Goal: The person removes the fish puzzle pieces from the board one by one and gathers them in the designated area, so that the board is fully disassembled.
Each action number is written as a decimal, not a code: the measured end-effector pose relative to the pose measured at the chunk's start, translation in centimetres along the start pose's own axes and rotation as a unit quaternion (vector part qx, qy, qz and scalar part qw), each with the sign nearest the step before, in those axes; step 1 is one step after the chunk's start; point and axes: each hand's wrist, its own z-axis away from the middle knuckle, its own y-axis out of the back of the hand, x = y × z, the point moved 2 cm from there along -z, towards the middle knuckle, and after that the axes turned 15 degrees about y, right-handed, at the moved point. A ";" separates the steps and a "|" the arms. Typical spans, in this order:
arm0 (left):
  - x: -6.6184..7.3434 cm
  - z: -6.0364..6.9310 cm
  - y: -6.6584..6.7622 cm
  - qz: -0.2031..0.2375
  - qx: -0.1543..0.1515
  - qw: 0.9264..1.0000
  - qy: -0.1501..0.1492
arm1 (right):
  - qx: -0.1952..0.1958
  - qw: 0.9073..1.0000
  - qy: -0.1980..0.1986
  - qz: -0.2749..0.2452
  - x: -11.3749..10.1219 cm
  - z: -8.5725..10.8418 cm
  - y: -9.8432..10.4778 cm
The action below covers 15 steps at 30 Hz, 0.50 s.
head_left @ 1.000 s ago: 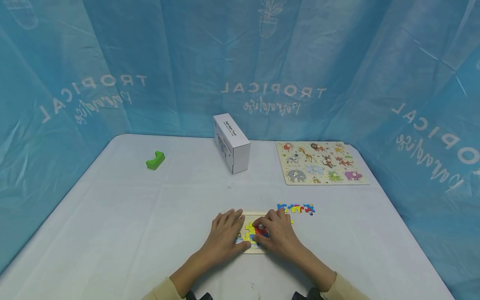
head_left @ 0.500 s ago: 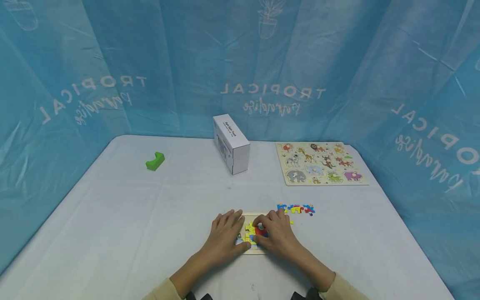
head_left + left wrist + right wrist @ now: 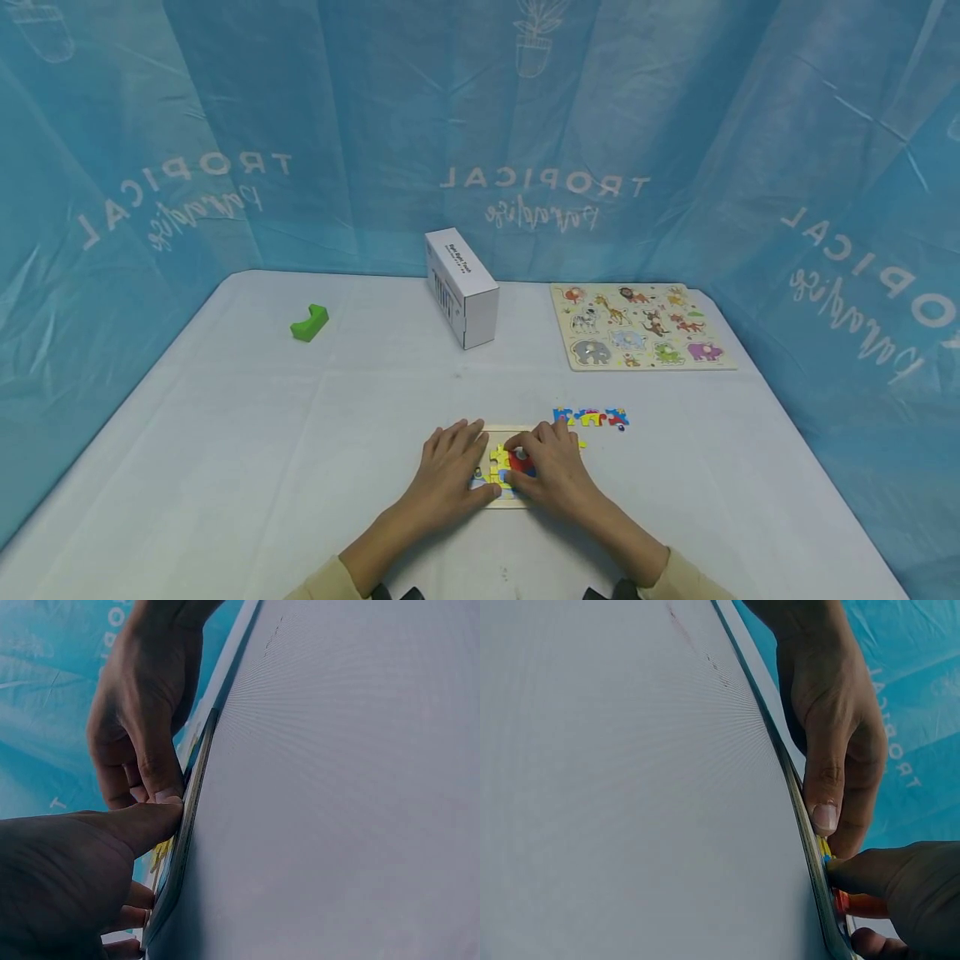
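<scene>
A small wooden jigsaw board [image 3: 504, 434] lies near the front of the table with yellow and blue pieces [image 3: 498, 457] in it. My left hand [image 3: 447, 467] rests on its left side, fingers spread; the left wrist view shows the thumb at the board's near edge. My right hand [image 3: 558, 467] bends over the right half, thumb and forefinger pinching a red and blue puzzle piece [image 3: 521, 461] on the board. That hand hides much of the board's right part. In the right wrist view, the left thumb [image 3: 825, 817] touches the board close to the right thumb [image 3: 855, 874].
Several loose puzzle pieces [image 3: 591, 417] lie just beyond my right hand, with a yellow bit showing beside its knuckles. Farther back are a white box [image 3: 480, 317], an animal peg puzzle [image 3: 637, 337] and a green arched block [image 3: 311, 322]. Blue curtains surround the white table [image 3: 225, 417].
</scene>
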 end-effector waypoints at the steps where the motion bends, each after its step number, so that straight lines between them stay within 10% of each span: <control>1: 0.0 0.0 0.0 0.000 0.001 1.000 0.000 | 0.000 1.000 0.001 0.003 0.0 0.0 0.0; 15: -0.1 -0.1 -0.2 -0.011 0.002 1.000 0.004 | 0.006 1.000 0.023 0.020 0.1 0.0 0.0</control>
